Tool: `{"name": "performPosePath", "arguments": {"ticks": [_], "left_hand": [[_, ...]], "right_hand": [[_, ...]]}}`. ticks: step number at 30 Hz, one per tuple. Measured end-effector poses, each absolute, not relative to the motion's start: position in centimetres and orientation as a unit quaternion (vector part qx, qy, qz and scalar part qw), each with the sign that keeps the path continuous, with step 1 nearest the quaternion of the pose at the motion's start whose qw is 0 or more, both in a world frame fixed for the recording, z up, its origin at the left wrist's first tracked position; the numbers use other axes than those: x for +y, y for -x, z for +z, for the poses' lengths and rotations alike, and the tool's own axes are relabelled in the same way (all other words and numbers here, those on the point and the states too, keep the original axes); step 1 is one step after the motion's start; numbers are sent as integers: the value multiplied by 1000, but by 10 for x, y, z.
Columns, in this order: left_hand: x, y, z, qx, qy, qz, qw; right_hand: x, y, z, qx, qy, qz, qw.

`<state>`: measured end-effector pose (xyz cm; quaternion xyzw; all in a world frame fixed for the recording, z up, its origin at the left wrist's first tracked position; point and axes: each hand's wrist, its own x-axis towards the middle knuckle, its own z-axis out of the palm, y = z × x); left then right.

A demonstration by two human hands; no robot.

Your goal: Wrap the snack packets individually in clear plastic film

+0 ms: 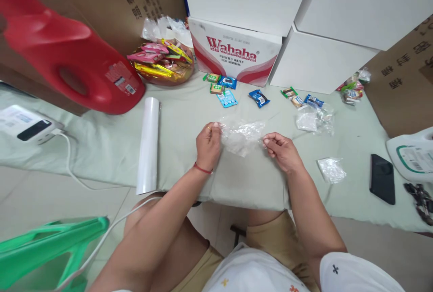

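Observation:
A crinkled clear plastic bag (242, 136) is stretched between my two hands, just above the cloth-covered table. My left hand (209, 144) pinches its left edge, and a red cord circles that wrist. At the right edge, my right hand (281, 148) grips the plastic between thumb and fingers. Beyond the bag lie a blue snack packet (259, 98), a light blue packet (228, 99) and several small green and blue packets. Right of my right hand, a flat clear plastic packet (331, 170) rests on the cloth. Another clear bag (307, 120) lies behind it, beside small snacks.
A white plastic roll (149, 145) lies left of my hands. Behind it stand a red jug (74, 57) and a snack bowl (165, 73). A Wahaha carton (235, 53) and white boxes line the back. A black phone (382, 179) and white bottle (412, 154) are at right.

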<state>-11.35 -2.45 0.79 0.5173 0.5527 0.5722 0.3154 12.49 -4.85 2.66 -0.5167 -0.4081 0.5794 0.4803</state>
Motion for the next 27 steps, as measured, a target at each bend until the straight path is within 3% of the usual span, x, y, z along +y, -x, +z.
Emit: {"name": "performPosePath", "arguments": {"ticks": [11, 16, 19, 22, 27], "left_hand": [[-20, 119, 25, 513, -391, 541, 541], [-24, 113, 23, 506, -359, 486, 616], [-27, 111, 20, 500, -382, 485, 607], [-32, 111, 23, 474, -431, 494, 588], [-37, 118, 31, 385, -493, 491, 607]], "right_hand": [[-98, -202, 58, -408, 616, 546, 396], [-106, -187, 50, -494, 727, 175, 445], [-101, -158, 50, -558, 683, 95, 461], [-76, -144, 48, -572, 659, 148, 465], [-20, -154, 30, -486, 593, 476, 430]]}}
